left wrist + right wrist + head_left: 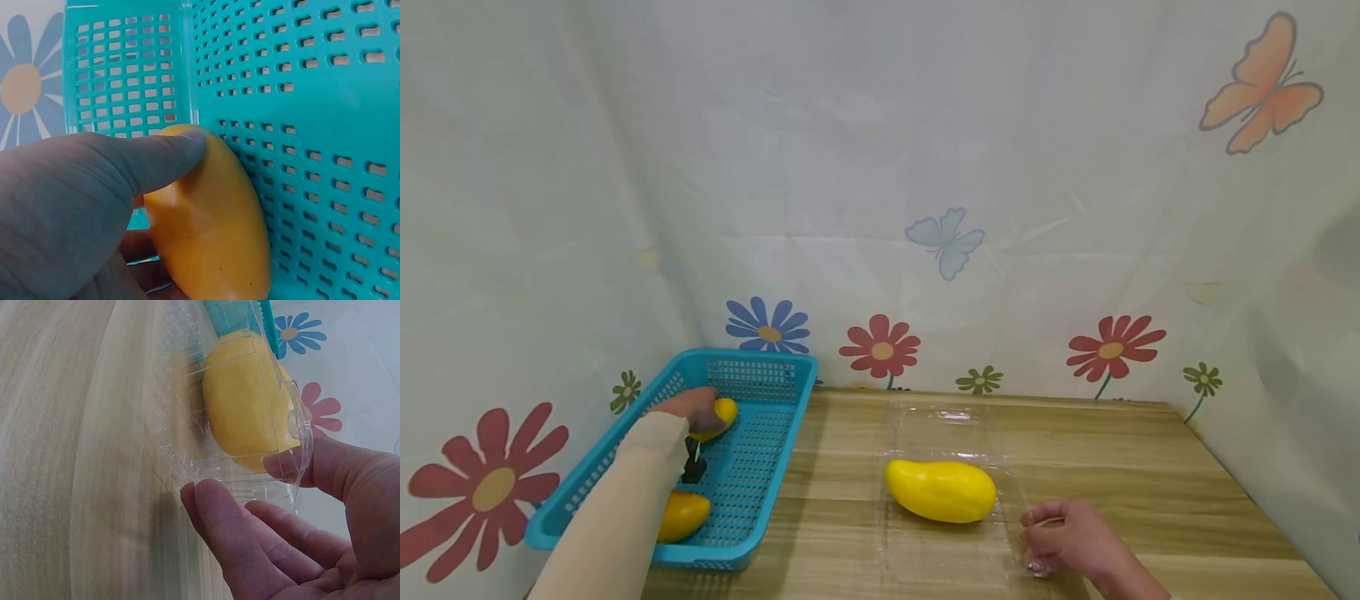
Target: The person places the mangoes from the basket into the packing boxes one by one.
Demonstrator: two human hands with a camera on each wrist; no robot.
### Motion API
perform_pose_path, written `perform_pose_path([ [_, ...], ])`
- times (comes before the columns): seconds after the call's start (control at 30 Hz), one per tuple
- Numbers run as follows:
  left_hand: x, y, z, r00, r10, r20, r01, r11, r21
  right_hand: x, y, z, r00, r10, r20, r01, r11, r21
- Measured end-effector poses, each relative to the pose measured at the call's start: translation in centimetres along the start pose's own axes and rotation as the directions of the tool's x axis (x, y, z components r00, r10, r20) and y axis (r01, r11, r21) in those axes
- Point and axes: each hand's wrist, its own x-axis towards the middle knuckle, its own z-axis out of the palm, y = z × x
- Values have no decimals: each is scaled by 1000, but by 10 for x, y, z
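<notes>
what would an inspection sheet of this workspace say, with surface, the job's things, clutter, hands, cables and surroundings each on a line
surface: wood-grain tabletop, partly under the basket and container
job's things: blue basket with a gripped yellow fruit and a loose yellow fruit inside; clear plastic container holding a third yellow fruit
clutter: nothing seen, apart from a small black item by the left wrist, unclear what
hands: left hand grips a fruit inside the basket; right hand pinches the container's edge
cables: nothing seen
surroundings: pale backdrop printed with flowers and butterflies
</notes>
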Motion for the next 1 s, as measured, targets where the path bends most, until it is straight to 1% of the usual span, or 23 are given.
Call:
perform_pose_path([
  [0.1, 0, -1, 1, 1000, -4, -3, 4, 1000, -5, 0, -1, 0, 1000, 5, -6, -5, 1000, -4],
  [0.4, 1, -1, 3, 1000, 2, -20, -2, 1000, 3, 0, 0, 1, 1000, -13, -1, 13, 1000, 15],
  [0.67, -2, 1, 3, 999, 37, -37, -36, 999, 27, -1, -1, 1, 1000, -15, 5, 14, 1000, 16],
  [0.73, -2, 1, 3, 998, 50, -36, -48, 998, 37, -1, -1, 1, 1000, -14, 6, 14, 1000, 15],
  [1.0, -4, 3, 2, 997, 71, -32, -69, 996, 58, -1, -1, 0, 1000, -16, 1, 16, 1000, 13],
])
